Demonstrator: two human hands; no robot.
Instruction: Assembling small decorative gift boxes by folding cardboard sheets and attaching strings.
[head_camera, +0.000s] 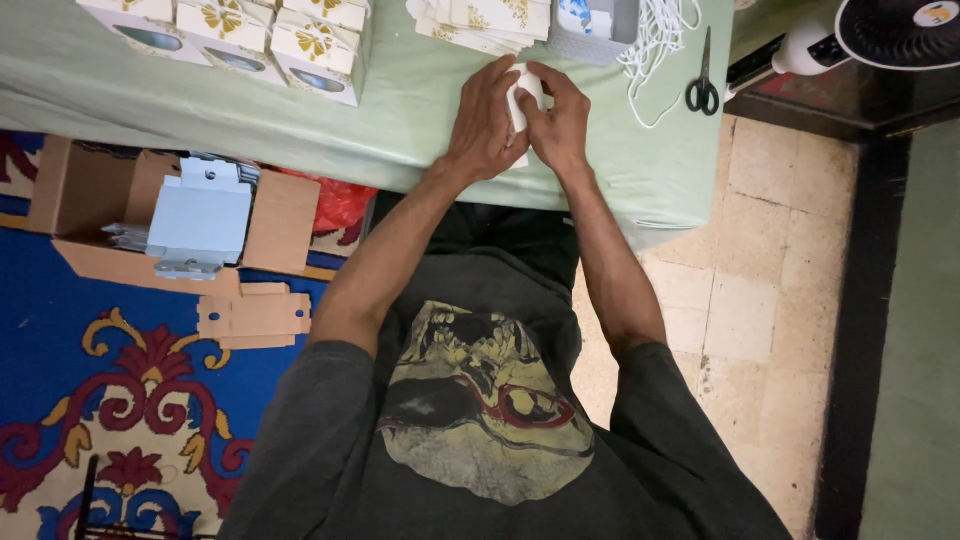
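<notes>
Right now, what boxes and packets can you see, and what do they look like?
Assembled boxes: table's far left, white with gold bow prints and oval windows.
Flat box blanks: stacked on the table beyond the hands, white and gold.
Small white piece: between left hand and right hand, partly hidden.
Brown cardboard carton: on the floor, left, open, holding pale flat sheets.

This looks like a room in a home turned into a small packing station. A table (330, 140) draped in pale green cloth carries 3 folded white gift boxes (240, 35) at its far left corner, flat box blanks (485, 22), white cord (655, 45) and scissors (703, 85). Below lie a patterned blue and red carpet (110, 400), worn floor tiles (740, 310) and an open cardboard carton (170, 215). A fan (895, 30) stands beside the table's right edge.
</notes>
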